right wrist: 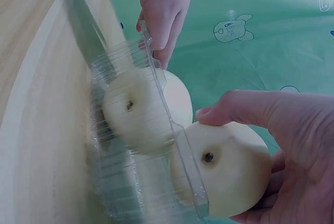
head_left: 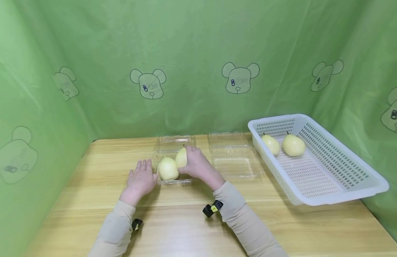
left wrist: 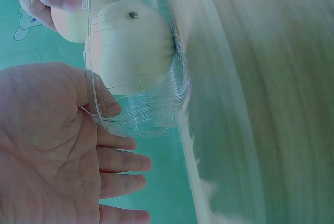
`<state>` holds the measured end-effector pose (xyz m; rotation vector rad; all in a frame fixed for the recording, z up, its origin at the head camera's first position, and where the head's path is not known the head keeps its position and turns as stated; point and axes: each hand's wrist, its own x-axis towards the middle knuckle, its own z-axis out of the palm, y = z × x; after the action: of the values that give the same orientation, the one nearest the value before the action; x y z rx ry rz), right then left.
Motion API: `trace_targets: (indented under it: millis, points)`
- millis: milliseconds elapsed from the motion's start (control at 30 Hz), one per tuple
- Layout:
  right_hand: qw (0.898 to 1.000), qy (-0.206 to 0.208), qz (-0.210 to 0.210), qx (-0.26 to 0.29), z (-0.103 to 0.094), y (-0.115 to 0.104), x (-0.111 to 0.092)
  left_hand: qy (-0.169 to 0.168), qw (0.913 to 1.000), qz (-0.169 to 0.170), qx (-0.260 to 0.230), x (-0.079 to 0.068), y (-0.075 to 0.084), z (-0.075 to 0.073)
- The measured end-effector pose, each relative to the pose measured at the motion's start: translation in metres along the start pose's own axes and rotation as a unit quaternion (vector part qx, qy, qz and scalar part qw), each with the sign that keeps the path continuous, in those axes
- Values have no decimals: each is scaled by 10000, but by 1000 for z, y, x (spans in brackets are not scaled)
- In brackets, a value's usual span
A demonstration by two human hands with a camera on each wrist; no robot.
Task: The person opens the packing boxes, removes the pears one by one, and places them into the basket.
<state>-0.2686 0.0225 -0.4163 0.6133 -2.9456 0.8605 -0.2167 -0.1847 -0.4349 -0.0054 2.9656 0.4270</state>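
Note:
My right hand point(head_left: 198, 163) grips a pale yellow pear point(right wrist: 222, 169), thumb on one side and fingers round the other. That pear is at the right half of a clear plastic clamshell box point(head_left: 185, 182), partly over its rim. Another pear point(head_left: 168, 169) sits in the left half of the same box. My left hand point(head_left: 141, 181) lies at the box's left side with fingers straight; in the left wrist view its thumb point(left wrist: 107, 101) touches the box wall. The box's lid point(head_left: 175, 140) is folded open toward the back.
A second clear clamshell box point(head_left: 233, 167), lid open, stands to the right. Farther right a white perforated basket point(head_left: 341, 198) holds two pears point(head_left: 293, 145). Green curtains point(head_left: 198, 35) enclose the wooden table point(head_left: 172, 228) at the back and sides.

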Motion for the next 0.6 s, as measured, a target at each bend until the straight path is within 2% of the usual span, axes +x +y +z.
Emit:
trace_targets:
  millis: [600]
  points:
    - [9997, 51, 201, 111, -9, 2, -1, -30, 10000, 12, 76, 1, -1, 1]
